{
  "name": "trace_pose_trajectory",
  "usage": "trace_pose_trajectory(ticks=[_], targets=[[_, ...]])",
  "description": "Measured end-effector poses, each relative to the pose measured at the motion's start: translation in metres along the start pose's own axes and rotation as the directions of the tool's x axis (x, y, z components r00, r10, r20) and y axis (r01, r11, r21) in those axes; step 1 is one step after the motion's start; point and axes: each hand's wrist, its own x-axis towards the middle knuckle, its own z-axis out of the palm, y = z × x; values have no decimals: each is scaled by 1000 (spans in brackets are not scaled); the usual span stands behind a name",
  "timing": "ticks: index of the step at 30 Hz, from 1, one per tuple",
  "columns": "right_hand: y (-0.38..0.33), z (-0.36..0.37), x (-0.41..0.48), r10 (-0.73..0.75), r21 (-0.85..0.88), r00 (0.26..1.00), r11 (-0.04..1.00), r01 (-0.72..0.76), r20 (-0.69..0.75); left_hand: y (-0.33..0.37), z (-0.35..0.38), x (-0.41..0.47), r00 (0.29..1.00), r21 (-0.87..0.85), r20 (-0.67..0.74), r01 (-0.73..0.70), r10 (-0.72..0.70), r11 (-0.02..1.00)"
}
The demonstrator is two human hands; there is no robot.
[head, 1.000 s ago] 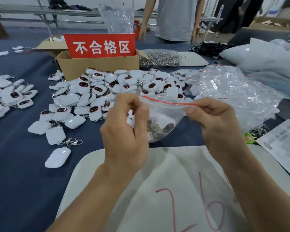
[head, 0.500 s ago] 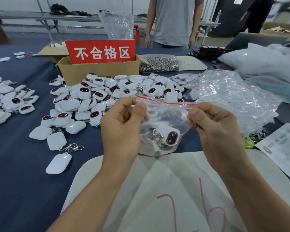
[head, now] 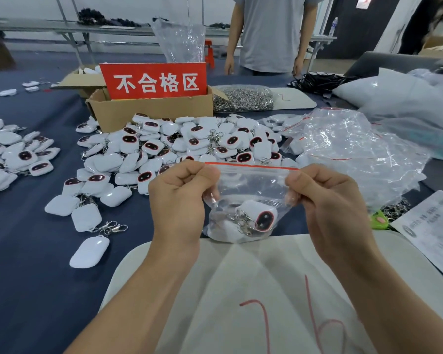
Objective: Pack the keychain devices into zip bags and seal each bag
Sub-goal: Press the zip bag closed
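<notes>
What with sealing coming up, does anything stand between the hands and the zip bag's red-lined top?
Nothing visible does. The left hand and right hand each pinch the zip bag at a top corner, right at the zip strip. The keychain devices lie low in the bag, well below the strip.

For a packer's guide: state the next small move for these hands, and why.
Probably pinch along the zip strip from corner to corner to seal it. The left hand and right hand each pinch a top corner of the zip bag, strip taut between them; keychain devices sit at the bottom.
</notes>
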Motion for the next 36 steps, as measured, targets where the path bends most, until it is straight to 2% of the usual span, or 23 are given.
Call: trace_pose_trajectory(ticks=[5,11,15,21,25,32,36], targets=[[2,4,-1,56,74,998,996,-57,13,-2,2,-2,1000,37,-4,6,-6,999],[2,6,-4,23,23,997,999,-25,80,-7,5,-9,995,121,97,-1,-11,993],[1,13,-9,13,-2,987,1000,-13,158,-5,7,-11,994,110,110,-7,-6,994],[0,18,-12,39,24,994,999,-42,102,1,12,-14,992,49,88,92,-96,995],[-1,17,-12,24,3,993,1000,-25,117,1,13,-16,989,23,72,127,-128,992],[-2,22,-17,11,4,990,1000,-12,142,2,14,-21,974,38,185,124,-129,992],[0,23,-17,8,-5,990,1000,-7,142,1,16,-22,970,70,202,125,-136,990]])
